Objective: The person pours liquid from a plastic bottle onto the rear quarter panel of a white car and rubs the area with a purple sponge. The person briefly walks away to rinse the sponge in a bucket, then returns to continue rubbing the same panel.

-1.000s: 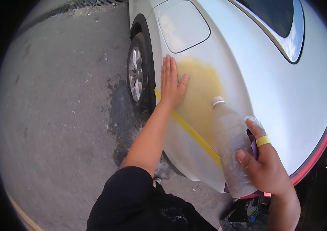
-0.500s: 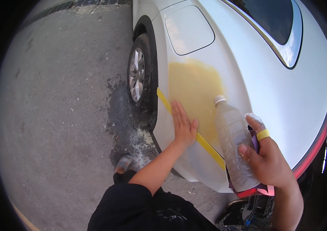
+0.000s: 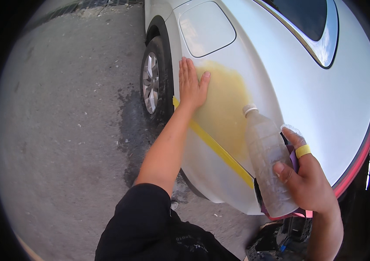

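My left hand (image 3: 192, 87) lies flat with its fingers stretched on the white car's rear quarter panel (image 3: 248, 56), below the fuel flap (image 3: 207, 28). Under and beside it spreads a yellowish sanded patch (image 3: 224, 100). A strip of yellow tape (image 3: 219, 152) runs slantwise along the patch's lower edge. At the right, my right hand (image 3: 304, 174) grips a cloudy plastic bottle (image 3: 266, 156) with a white cap. Dark purplish sheet material (image 3: 293, 157) shows behind the bottle in the same hand. Yellow tape and a clear wrap cover parts of the right index finger.
The rear wheel (image 3: 153, 80) stands left of the panel, with a wet dark patch (image 3: 135, 126) on the grey ground beside it. A red tail light (image 3: 359, 161) curves along the right. Black objects (image 3: 280, 239) lie below the bumper.
My left hand has slid forward and up the panel, from the tape strip to just below the fuel flap. The right hand still holds the bottle in nearly the same place.
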The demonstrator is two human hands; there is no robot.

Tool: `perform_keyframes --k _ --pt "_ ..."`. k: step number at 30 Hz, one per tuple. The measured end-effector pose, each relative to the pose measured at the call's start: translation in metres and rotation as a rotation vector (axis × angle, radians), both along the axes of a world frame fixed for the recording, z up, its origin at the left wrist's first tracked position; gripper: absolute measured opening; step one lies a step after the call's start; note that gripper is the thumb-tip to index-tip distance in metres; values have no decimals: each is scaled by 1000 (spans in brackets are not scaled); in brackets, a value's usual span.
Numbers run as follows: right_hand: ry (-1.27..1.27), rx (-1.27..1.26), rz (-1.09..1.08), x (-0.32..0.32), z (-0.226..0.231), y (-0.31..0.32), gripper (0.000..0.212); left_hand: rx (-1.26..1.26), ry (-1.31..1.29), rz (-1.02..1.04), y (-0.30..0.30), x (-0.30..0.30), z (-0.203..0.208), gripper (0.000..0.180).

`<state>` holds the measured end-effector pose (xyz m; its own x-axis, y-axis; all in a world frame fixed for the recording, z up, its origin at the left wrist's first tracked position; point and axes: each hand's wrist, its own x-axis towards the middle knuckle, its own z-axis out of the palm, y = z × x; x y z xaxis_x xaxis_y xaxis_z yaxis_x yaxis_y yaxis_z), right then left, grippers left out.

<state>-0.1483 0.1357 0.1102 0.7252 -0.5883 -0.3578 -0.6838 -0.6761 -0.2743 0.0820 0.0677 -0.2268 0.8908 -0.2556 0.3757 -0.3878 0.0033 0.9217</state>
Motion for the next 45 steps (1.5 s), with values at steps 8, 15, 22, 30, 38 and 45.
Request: perform_keyframes --k 8,15,22,30,38,45 --pt "-10 40 -47 -15 3 -10 63 -73 -70 17 14 -88 -38 74" --pt "65 47 -99 -11 15 -8 63 -42 14 -15 22 -136 -30 73" --pt "73 -12 35 -1 14 -8 63 -35 4 -30 24 -179 4 84" --pt "64 5 -20 -6 18 -10 64 48 90 -2 -1 -30 18 88" --pt "13 21 -82 -19 22 -14 63 136 -128 -3 -2 -35 58 86" --pt "-97 7 -87 -31 27 -10 63 67 -350 -165 15 -124 84 83"
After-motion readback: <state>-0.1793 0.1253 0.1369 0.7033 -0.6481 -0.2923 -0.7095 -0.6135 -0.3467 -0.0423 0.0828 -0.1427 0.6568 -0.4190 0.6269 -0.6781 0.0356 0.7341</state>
